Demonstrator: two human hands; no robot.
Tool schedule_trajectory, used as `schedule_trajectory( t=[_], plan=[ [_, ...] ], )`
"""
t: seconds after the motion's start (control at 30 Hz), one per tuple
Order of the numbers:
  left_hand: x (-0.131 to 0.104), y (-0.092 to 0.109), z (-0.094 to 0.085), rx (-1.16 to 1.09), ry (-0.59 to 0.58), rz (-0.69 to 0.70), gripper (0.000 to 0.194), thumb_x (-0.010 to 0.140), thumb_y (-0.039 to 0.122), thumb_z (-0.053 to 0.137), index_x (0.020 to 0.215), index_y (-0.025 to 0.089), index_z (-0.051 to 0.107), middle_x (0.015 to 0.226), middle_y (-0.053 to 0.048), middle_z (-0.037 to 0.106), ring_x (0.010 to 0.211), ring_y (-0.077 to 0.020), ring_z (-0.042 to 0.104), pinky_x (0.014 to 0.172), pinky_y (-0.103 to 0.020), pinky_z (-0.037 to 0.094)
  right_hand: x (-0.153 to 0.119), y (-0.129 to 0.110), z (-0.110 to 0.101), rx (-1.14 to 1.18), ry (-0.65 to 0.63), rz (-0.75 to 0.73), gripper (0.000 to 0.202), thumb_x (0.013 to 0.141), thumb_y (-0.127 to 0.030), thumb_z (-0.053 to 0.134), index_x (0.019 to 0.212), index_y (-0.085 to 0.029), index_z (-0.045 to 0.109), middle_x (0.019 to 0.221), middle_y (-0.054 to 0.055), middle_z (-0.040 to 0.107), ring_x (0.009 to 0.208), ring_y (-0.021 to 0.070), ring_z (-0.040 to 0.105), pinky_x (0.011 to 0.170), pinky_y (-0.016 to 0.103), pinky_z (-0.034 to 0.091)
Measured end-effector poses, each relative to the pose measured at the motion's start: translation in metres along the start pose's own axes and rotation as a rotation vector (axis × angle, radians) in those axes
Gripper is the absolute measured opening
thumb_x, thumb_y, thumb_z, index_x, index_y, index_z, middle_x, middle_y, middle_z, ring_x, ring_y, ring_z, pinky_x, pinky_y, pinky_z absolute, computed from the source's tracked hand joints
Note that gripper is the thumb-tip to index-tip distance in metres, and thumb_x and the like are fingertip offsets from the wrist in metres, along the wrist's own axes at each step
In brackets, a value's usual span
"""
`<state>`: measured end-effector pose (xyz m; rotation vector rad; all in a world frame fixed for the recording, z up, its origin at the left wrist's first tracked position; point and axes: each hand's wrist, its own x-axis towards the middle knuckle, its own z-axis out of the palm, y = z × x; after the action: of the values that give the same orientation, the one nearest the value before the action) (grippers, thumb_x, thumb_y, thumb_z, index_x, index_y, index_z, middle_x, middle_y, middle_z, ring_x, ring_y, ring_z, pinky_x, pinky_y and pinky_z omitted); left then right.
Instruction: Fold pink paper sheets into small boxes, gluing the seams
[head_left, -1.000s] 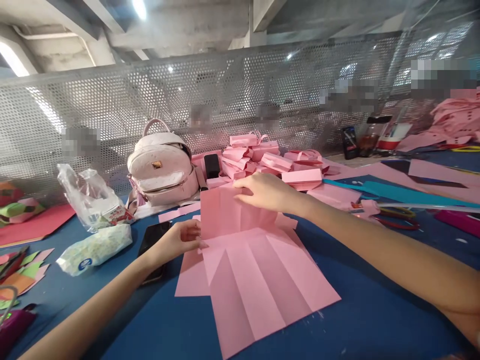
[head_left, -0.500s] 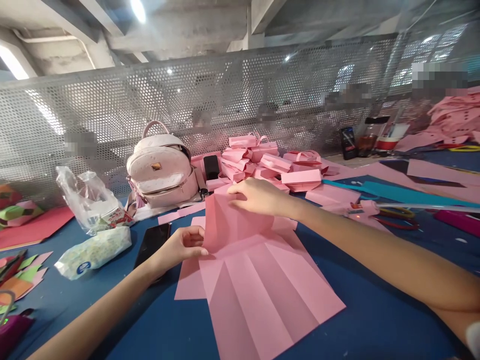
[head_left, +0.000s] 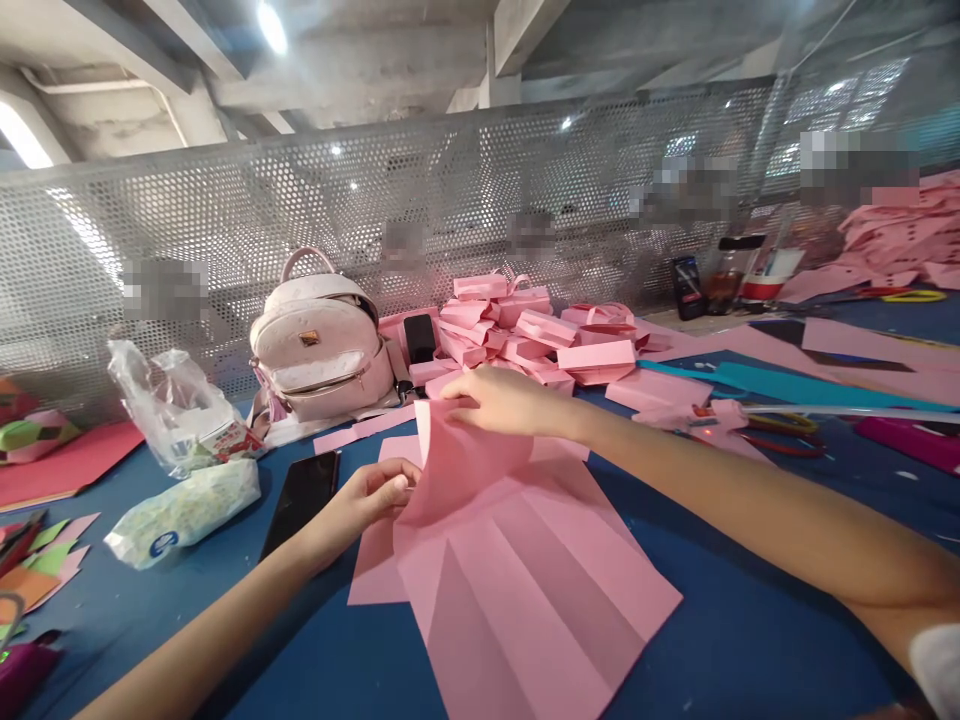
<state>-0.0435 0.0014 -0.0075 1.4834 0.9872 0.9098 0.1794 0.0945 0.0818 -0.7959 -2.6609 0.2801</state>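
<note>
A creased sheet of pink paper (head_left: 517, 590) lies in front of me, its lengthwise folds fanning toward the near edge and its far end raised and curled over. My right hand (head_left: 499, 402) is closed on the raised far edge, fingers bent down over it. At the sheet's left edge my left hand (head_left: 382, 490) is closed, thumb and forefinger pinching the paper; its fingertips are partly hidden behind the sheet. Another flat pink sheet (head_left: 375, 575) sits underneath, showing at both sides. Close to my left forearm lies a black phone (head_left: 304, 490).
Behind the paper rise a pile of folded pink paper pieces (head_left: 517, 325) and a pale pink backpack (head_left: 322, 345). A plastic bag (head_left: 169, 405) and a tissue pack (head_left: 184, 515) are at left. At right lie a pink glue gun (head_left: 720, 420) and scissors (head_left: 784, 440).
The sheet's far left corner has curled over more, showing its paler edge. My left thumb has moved up against the forefinger. The view has shifted slightly.
</note>
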Motion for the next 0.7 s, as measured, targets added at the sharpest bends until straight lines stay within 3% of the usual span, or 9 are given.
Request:
schedule_trajectory(
  t=[0.17, 0.3, 0.4, 0.5, 0.6, 0.7],
  plan=[
    [-0.001, 0.001, 0.007, -0.093, 0.015, -0.084, 0.04, 0.077, 0.038, 0.079, 0.105, 0.014, 0.064, 0.081, -0.005, 0.072, 0.071, -0.0175, 0.067, 0.068, -0.026, 0.049, 0.004, -0.002, 0.001, 0.056, -0.046, -0.061, 0.019, 0.083, -0.017, 0.056, 0.065, -0.017, 0.051, 0.067, -0.003, 0.057, 0.063, 0.0114, 0.049, 0.057, 0.024, 0.025],
    [-0.003, 0.003, 0.011, -0.193, 0.002, -0.127, 0.044, 0.081, 0.038, 0.077, 0.117, 0.017, 0.063, 0.098, -0.008, 0.075, 0.078, -0.019, 0.07, 0.072, -0.027, 0.052, 0.008, -0.012, -0.001, 0.094, -0.083, -0.087, 0.017, 0.083, -0.014, 0.054, 0.067, -0.016, 0.058, 0.074, -0.001, 0.063, 0.067, 0.012, 0.053, 0.058, 0.024, 0.028],
    [-0.006, 0.0, 0.013, -0.243, -0.005, -0.126, 0.029, 0.088, 0.042, 0.068, 0.097, 0.015, 0.07, 0.088, -0.006, 0.074, 0.077, -0.0161, 0.068, 0.071, -0.024, 0.051, 0.011, -0.021, -0.003, 0.112, -0.104, -0.092, 0.015, 0.083, -0.013, 0.056, 0.069, -0.015, 0.062, 0.075, 0.0, 0.065, 0.068, 0.0121, 0.054, 0.058, 0.024, 0.029],
    [-0.007, -0.005, 0.015, -0.272, -0.021, -0.154, 0.036, 0.089, 0.045, 0.067, 0.073, 0.013, 0.069, 0.069, -0.002, 0.069, 0.065, -0.0125, 0.064, 0.067, -0.022, 0.049, 0.015, -0.026, -0.001, 0.127, -0.117, -0.091, 0.013, 0.081, -0.012, 0.057, 0.073, -0.015, 0.067, 0.074, -0.001, 0.065, 0.066, 0.0116, 0.053, 0.057, 0.024, 0.029],
    [-0.006, -0.007, 0.016, -0.266, -0.046, -0.172, 0.037, 0.084, 0.047, 0.071, 0.07, 0.012, 0.07, 0.065, -0.003, 0.068, 0.063, -0.0137, 0.063, 0.066, -0.024, 0.048, 0.019, -0.026, 0.003, 0.144, -0.135, -0.099, 0.017, 0.076, -0.006, 0.056, 0.073, -0.015, 0.069, 0.069, -0.002, 0.064, 0.063, 0.0109, 0.052, 0.056, 0.024, 0.03],
    [-0.005, -0.007, 0.016, -0.269, -0.049, -0.176, 0.035, 0.082, 0.046, 0.074, 0.074, 0.012, 0.072, 0.07, -0.005, 0.07, 0.063, -0.0134, 0.063, 0.062, -0.023, 0.047, 0.023, -0.023, 0.005, 0.185, -0.153, -0.102, 0.017, 0.077, -0.007, 0.058, 0.082, -0.015, 0.073, 0.078, 0.0, 0.069, 0.069, 0.0124, 0.059, 0.059, 0.023, 0.036]
  ],
)
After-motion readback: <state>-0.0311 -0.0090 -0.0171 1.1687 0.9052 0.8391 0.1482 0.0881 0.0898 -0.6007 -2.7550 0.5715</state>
